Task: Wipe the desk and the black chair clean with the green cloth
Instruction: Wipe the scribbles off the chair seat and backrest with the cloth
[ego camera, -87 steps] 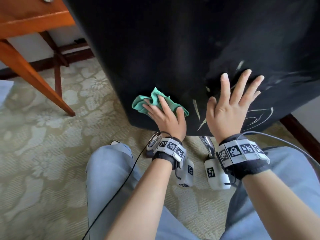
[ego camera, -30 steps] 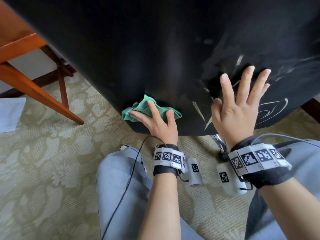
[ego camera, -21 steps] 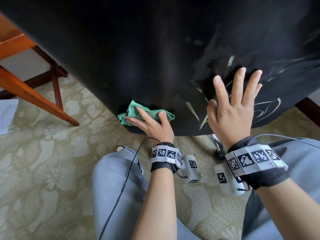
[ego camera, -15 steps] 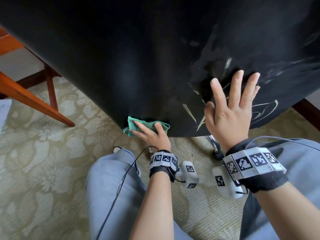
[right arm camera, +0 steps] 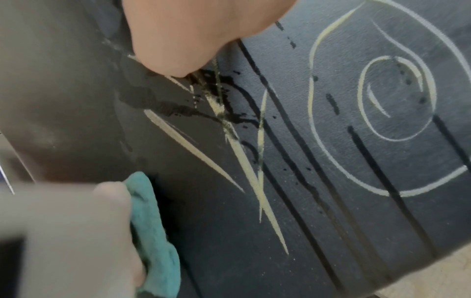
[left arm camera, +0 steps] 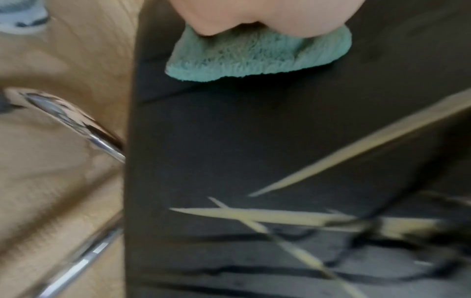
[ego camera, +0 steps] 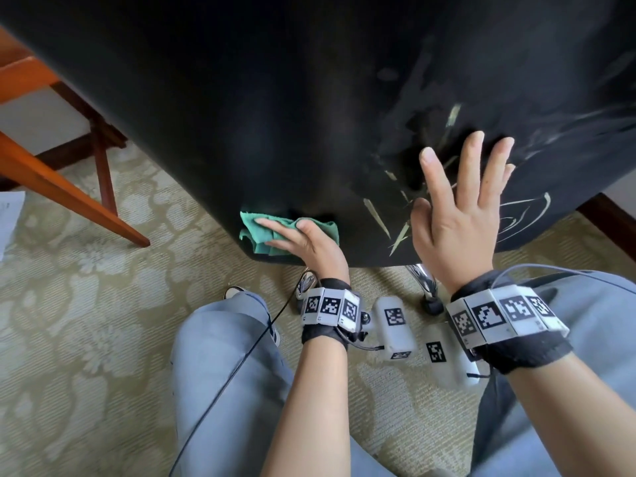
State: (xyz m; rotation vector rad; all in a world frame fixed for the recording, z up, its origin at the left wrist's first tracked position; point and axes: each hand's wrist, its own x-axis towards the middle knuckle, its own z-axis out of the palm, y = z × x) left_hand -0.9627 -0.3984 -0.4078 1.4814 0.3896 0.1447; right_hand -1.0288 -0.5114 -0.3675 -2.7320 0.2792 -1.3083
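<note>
The black chair [ego camera: 275, 115] fills the upper part of the head view, its back facing me. My left hand [ego camera: 303, 242] presses the bunched green cloth [ego camera: 254, 232] flat against the chair's bottom edge, fingers stretched out to the left over it. In the left wrist view the cloth [left arm camera: 254, 58] lies under my fingertips on the black surface [left arm camera: 229, 141]. My right hand [ego camera: 461, 208] rests flat on the chair with fingers spread, holding nothing. Pale yellow streaks [ego camera: 378, 218] and a swirl [right arm camera: 382, 100] mark the surface between and right of my hands.
An orange wooden desk leg [ego camera: 69, 197] slants down at the left over the patterned carpet [ego camera: 86, 321]. A chrome chair base [ego camera: 423, 280] shows below the chair. A sheet of paper [ego camera: 8, 215] lies at the far left. My knees in jeans are below.
My left hand has slid the green cloth down the chair back to its bottom edge. My right hand has stayed flat in the same spot.
</note>
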